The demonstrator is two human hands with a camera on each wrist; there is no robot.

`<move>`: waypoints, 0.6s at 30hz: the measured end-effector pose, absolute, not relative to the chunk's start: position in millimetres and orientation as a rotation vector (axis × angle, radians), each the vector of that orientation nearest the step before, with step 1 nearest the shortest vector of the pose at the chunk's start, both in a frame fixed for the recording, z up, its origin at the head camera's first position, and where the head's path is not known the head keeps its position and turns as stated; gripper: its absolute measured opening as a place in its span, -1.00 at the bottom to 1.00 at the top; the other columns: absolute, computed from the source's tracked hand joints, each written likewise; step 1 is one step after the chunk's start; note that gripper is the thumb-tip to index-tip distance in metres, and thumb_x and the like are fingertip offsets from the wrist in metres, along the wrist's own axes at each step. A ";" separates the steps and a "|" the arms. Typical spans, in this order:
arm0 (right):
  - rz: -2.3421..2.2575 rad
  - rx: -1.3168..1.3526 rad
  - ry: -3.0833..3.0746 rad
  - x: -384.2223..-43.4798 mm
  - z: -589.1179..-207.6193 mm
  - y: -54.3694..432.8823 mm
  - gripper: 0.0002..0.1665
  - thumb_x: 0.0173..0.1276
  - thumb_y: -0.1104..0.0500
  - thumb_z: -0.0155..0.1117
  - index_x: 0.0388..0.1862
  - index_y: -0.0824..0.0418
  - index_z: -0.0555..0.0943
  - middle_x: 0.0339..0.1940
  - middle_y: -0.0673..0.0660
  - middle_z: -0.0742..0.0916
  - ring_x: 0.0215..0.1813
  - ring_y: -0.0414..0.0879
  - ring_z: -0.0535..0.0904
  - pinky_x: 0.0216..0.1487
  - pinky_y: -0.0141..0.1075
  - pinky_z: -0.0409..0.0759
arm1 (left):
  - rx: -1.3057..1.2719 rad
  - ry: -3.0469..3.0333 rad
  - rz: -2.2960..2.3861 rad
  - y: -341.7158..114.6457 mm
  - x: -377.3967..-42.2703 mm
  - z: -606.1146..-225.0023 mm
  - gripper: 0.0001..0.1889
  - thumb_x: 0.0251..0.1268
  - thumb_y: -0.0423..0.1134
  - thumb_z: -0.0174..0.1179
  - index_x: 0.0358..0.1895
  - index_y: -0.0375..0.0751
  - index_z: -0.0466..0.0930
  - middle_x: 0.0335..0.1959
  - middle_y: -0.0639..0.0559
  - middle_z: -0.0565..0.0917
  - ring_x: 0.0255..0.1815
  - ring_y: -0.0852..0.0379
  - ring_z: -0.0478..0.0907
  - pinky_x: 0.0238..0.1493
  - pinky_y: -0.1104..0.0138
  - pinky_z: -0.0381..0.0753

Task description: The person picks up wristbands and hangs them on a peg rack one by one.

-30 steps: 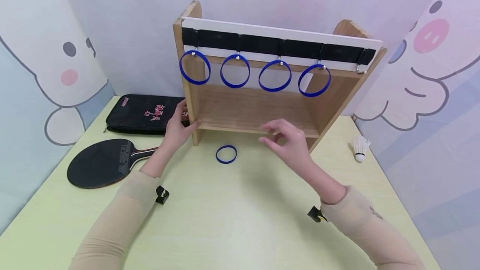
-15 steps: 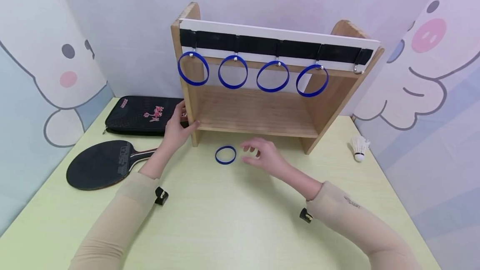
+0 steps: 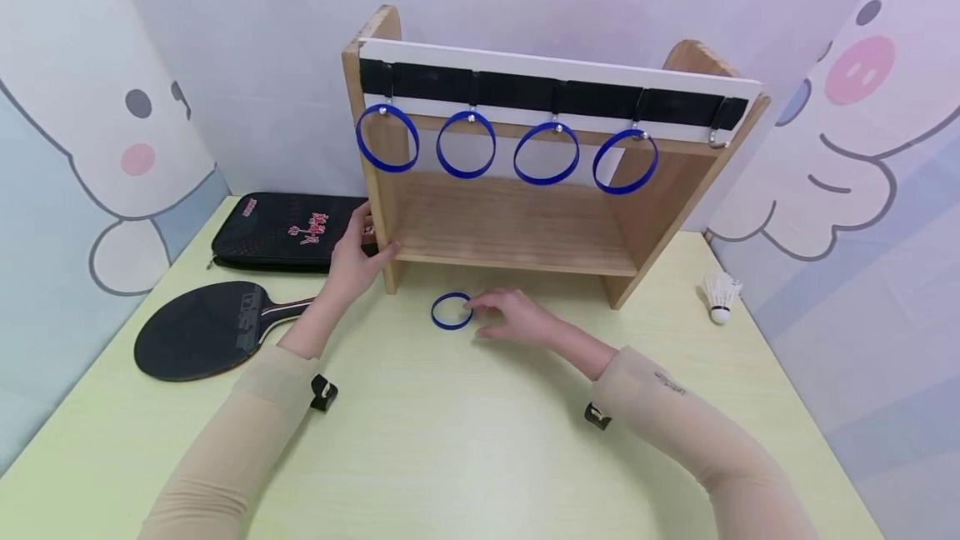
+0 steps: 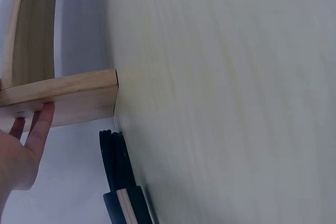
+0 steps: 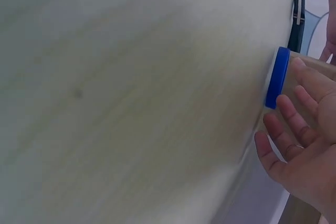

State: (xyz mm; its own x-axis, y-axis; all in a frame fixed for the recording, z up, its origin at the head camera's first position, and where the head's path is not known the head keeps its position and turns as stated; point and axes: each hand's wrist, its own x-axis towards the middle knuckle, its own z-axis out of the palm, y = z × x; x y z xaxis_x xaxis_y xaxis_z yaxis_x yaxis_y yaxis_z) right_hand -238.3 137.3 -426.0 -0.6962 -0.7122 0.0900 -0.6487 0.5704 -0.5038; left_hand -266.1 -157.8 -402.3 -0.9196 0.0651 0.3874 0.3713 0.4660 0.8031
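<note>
My left hand point(image 3: 352, 261) holds the left side panel of a small wooden shelf point(image 3: 510, 219), its thumb at the front edge and its fingers along the outer face. On the table in front of the shelf lies a blue ring point(image 3: 452, 327). My right hand point(image 3: 517, 317) is just right of this ring, fingers spread and loosely bent, the index fingertip at the ring's right rim. Whether it touches cannot be told. In the right wrist view, the blue ring point(image 5: 278, 77) appears beside the fingertips. Several blue rings point(image 3: 393, 169) hang from hooks on the shelf's white board point(image 3: 555, 58).
The rightmost hook point(image 3: 717, 140) carries no ring. Left of the shelf are a black zip case point(image 3: 292, 232) and a table tennis bat point(image 3: 198, 330), whose handle end lies beside my left forearm. A shuttlecock point(image 3: 720, 298) lies to the right on the pale table point(image 3: 465, 448).
My right hand has come down and left from before the shelf's lower board to the ring on the table. The left hand stays on the side panel.
</note>
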 end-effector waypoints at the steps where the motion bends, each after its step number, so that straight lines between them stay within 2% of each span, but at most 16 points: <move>1: -0.770 -1.168 2.672 -239.7 -426.9 136.9 -0.43 0.11 0.13 0.45 0.13 0.18 0.58 -0.14 0.10 0.68 -0.04 -0.07 0.58 0.04 -0.23 0.57 | -0.369 -2.417 -1.436 -157.8 -266.0 -402.3 -0.20 0.24 -0.25 0.23 0.47 0.11 -0.02 0.22 -0.21 0.39 0.08 -0.18 0.49 -0.10 -0.06 0.62; 11: -0.671 -1.256 2.650 -254.3 -430.8 133.0 -0.51 0.11 0.16 0.45 0.06 0.21 0.61 -0.12 0.09 0.70 -0.06 -0.08 0.59 0.06 -0.25 0.54 | -0.367 -2.416 -1.422 -158.3 -266.6 -403.3 -0.21 0.25 -0.23 0.23 0.47 0.10 -0.02 0.22 -0.22 0.40 0.07 -0.17 0.50 -0.08 -0.06 0.61; 18: -0.656 -1.292 2.619 -257.5 -430.4 132.0 -0.64 0.12 0.18 0.44 -0.08 0.23 0.67 -0.11 0.11 0.67 -0.10 -0.09 0.57 -0.04 -0.36 0.57 | -0.372 -2.415 -1.431 -158.2 -266.4 -403.4 -0.21 0.24 -0.23 0.24 0.46 0.12 -0.02 0.24 -0.22 0.39 0.08 -0.18 0.50 -0.08 -0.06 0.61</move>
